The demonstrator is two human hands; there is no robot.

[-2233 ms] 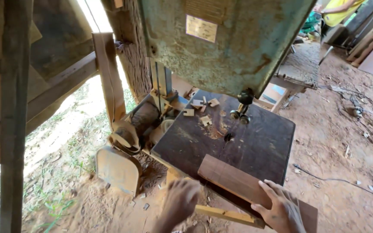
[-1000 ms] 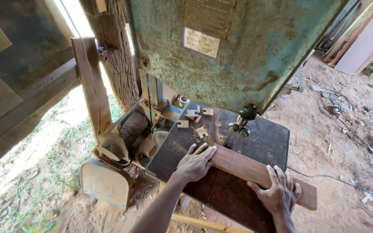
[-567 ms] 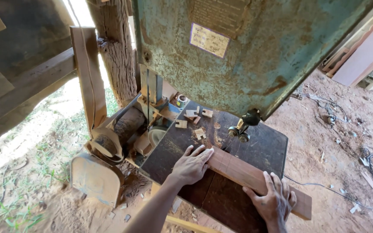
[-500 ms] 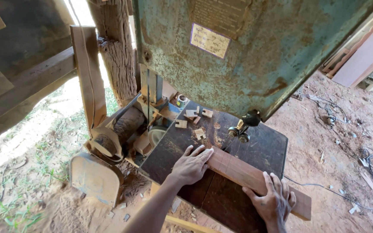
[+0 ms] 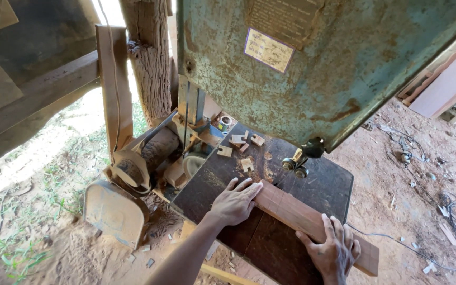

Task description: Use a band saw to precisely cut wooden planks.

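Note:
A reddish wooden plank (image 5: 296,214) lies flat on the dark saw table (image 5: 323,184) of an old green band saw (image 5: 312,63). My left hand (image 5: 234,201) presses on the plank's far end, fingers spread, just short of the blade guide (image 5: 297,164). My right hand (image 5: 333,253) rests palm-down on the plank's near end, at the table's front edge. Pencil lines cross the plank near my left hand. Several small wood offcuts (image 5: 241,146) lie on the table behind the blade guide.
A belt and pulley (image 5: 133,166) with a rusty guard (image 5: 113,211) sit left of the table. A rough tree-trunk post (image 5: 149,58) and a plank stand behind. Sawdust covers the dirt floor; cables (image 5: 452,208) lie at right.
Both hands came onto the plank and slid it up the table toward the blade guide. The view has moved closer.

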